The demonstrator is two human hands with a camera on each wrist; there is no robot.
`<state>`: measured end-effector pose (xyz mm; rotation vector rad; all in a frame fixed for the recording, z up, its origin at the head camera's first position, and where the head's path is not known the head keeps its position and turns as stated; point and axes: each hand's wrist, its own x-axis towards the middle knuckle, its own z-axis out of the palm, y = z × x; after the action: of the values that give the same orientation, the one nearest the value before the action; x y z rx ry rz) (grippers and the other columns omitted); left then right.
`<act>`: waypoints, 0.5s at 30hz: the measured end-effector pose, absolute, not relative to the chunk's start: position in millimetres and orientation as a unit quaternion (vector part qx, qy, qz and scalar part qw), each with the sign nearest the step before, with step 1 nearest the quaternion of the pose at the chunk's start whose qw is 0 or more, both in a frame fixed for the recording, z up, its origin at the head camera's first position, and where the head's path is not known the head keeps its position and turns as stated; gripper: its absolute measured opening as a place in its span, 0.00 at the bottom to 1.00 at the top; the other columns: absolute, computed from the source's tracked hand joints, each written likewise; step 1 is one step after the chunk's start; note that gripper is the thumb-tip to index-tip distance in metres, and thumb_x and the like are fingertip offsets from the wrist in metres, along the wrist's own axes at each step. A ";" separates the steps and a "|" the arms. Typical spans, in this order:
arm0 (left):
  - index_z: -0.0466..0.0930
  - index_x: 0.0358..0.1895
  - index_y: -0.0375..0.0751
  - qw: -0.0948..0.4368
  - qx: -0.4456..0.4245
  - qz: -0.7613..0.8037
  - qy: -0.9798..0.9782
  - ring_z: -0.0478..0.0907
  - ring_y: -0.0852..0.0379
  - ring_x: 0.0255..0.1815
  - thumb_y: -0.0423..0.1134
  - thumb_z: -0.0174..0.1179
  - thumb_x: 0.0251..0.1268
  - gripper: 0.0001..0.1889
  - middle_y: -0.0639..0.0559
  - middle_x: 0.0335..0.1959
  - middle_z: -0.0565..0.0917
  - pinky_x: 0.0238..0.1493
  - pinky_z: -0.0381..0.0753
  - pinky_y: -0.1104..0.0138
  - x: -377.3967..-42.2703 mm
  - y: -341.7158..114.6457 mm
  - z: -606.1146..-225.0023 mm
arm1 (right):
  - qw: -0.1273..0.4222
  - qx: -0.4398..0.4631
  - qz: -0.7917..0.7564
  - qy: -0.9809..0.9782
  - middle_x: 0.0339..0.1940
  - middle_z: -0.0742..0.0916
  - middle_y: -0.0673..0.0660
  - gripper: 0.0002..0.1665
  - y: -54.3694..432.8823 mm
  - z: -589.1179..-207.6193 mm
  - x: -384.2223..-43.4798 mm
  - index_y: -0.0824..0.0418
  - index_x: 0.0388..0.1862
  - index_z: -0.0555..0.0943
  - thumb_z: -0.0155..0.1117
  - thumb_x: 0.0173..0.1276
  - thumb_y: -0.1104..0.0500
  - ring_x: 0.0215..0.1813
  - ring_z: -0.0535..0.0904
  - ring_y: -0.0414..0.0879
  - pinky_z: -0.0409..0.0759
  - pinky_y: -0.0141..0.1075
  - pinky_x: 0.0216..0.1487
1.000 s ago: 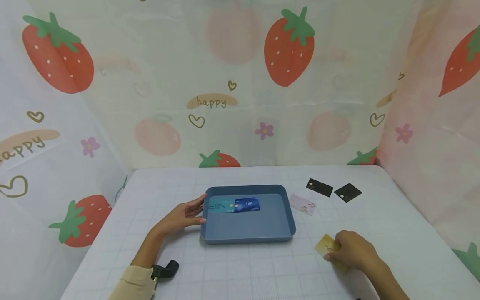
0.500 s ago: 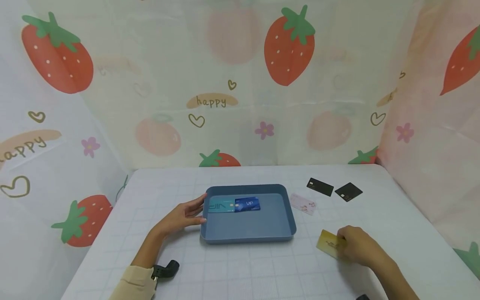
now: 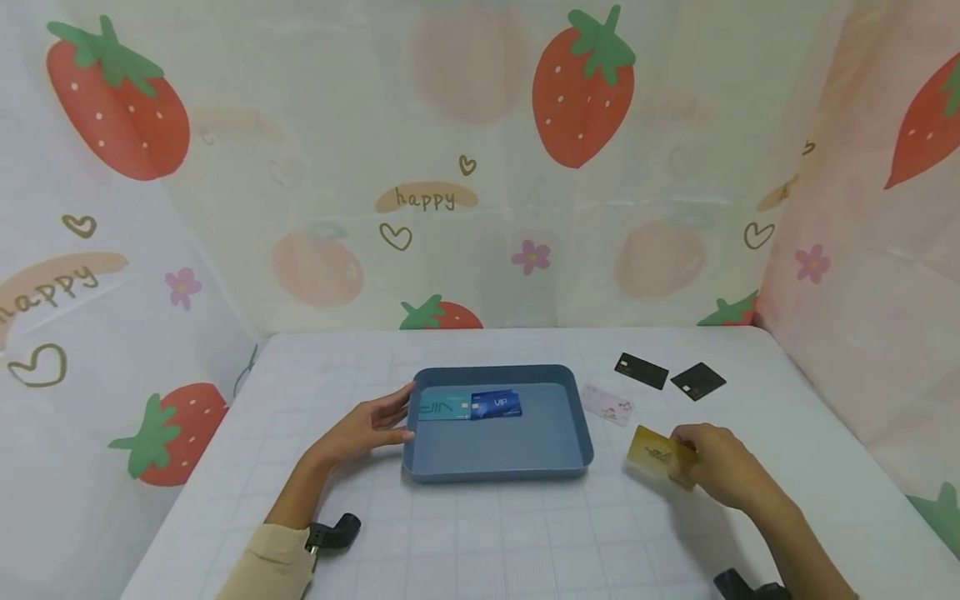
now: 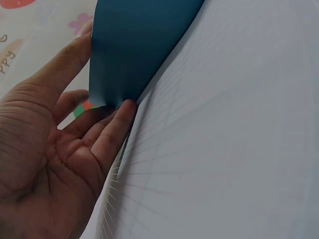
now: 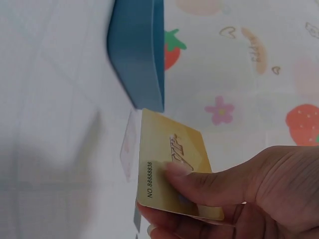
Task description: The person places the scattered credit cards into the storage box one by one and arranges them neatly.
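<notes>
In the head view a gold VIP card (image 3: 654, 451) is held above the table by my right hand (image 3: 716, 467). The right wrist view shows the thumb (image 5: 207, 186) on the card's printed face and fingers beneath it. My left hand (image 3: 367, 429) rests its fingertips against the left wall of a blue tray (image 3: 498, 458). Inside the tray, along its back part, a teal card (image 3: 442, 406) and a dark blue VIP card (image 3: 496, 404) lie side by side. In the left wrist view the left fingers touch the tray's outer side.
To the right of the tray lies a pale pink card (image 3: 607, 405). Two black cards (image 3: 641, 371) lie farther back, the second black card (image 3: 698, 381) turned at an angle. A strawberry-print cloth (image 3: 480, 250) hangs around the white table (image 3: 480, 533).
My right hand has lifted the gold card off the table and carried it forward, away from me. The left hand stays at the tray.
</notes>
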<state>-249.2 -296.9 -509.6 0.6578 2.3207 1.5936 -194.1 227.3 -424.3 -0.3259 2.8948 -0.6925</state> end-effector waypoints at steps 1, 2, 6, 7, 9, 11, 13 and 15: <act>0.50 0.82 0.40 0.125 0.227 0.547 0.796 0.55 0.42 0.80 0.39 0.70 0.66 0.47 0.46 0.83 0.51 0.75 0.61 0.56 -250.0 -297.0 -510.2 | 0.068 -0.112 -0.235 0.963 0.36 0.87 0.54 0.12 226.4 -422.6 -194.5 0.64 0.41 0.86 0.75 0.58 0.69 0.40 0.80 0.50 0.81 0.52 0.43; 0.50 0.82 0.40 0.125 0.227 0.548 0.795 0.55 0.42 0.80 0.39 0.70 0.66 0.47 0.45 0.83 0.51 0.75 0.61 0.56 -250.3 -297.2 -510.3 | 0.063 -0.116 -0.238 0.962 0.36 0.87 0.54 0.11 225.5 -420.7 -194.7 0.64 0.41 0.86 0.75 0.58 0.68 0.40 0.80 0.50 0.81 0.52 0.42; 0.50 0.82 0.40 0.126 0.226 0.550 0.794 0.55 0.42 0.79 0.38 0.70 0.66 0.47 0.45 0.82 0.51 0.75 0.61 0.56 -250.7 -297.9 -511.1 | 0.042 -0.128 -0.244 0.960 0.36 0.88 0.55 0.12 220.9 -412.4 -195.4 0.64 0.41 0.86 0.77 0.57 0.67 0.40 0.81 0.50 0.82 0.51 0.42; 0.50 0.82 0.41 0.126 0.226 0.551 0.793 0.55 0.42 0.80 0.38 0.70 0.66 0.47 0.45 0.82 0.51 0.75 0.61 0.55 -250.8 -297.9 -511.4 | 0.037 -0.130 -0.245 0.960 0.37 0.88 0.55 0.13 219.7 -410.0 -195.5 0.64 0.41 0.85 0.78 0.57 0.66 0.40 0.82 0.50 0.82 0.52 0.42; 0.50 0.82 0.41 0.127 0.226 0.551 0.793 0.55 0.42 0.80 0.38 0.70 0.66 0.47 0.45 0.82 0.51 0.75 0.61 0.56 -250.7 -297.8 -511.7 | 0.028 -0.133 -0.247 0.959 0.37 0.88 0.56 0.15 217.3 -405.3 -196.0 0.64 0.43 0.85 0.78 0.57 0.66 0.41 0.81 0.51 0.82 0.52 0.43; 0.50 0.82 0.41 0.127 0.227 0.551 0.793 0.55 0.42 0.80 0.38 0.70 0.66 0.47 0.45 0.83 0.51 0.75 0.61 0.56 -250.8 -297.8 -511.6 | 0.021 -0.136 -0.253 0.958 0.38 0.87 0.57 0.16 214.7 -400.7 -196.5 0.65 0.44 0.84 0.78 0.57 0.66 0.41 0.81 0.52 0.82 0.51 0.42; 0.50 0.82 0.40 0.126 0.229 0.550 0.793 0.55 0.42 0.80 0.38 0.70 0.66 0.47 0.45 0.83 0.51 0.74 0.61 0.56 -251.0 -297.6 -511.7 | 0.008 -0.142 -0.259 0.955 0.38 0.87 0.57 0.17 212.2 -396.7 -197.2 0.65 0.45 0.84 0.78 0.57 0.66 0.41 0.81 0.52 0.83 0.48 0.40; 0.49 0.82 0.40 0.125 0.230 0.548 0.795 0.55 0.42 0.80 0.38 0.70 0.66 0.47 0.45 0.83 0.51 0.74 0.62 0.56 -250.4 -297.3 -510.6 | -0.003 -0.151 -0.266 0.952 0.38 0.87 0.58 0.17 209.8 -392.9 -198.3 0.66 0.45 0.84 0.77 0.58 0.66 0.40 0.81 0.51 0.83 0.44 0.38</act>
<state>-250.4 -297.3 -510.6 0.6693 2.3149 1.5963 -198.3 209.8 -392.9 -0.4753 2.9972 -0.8379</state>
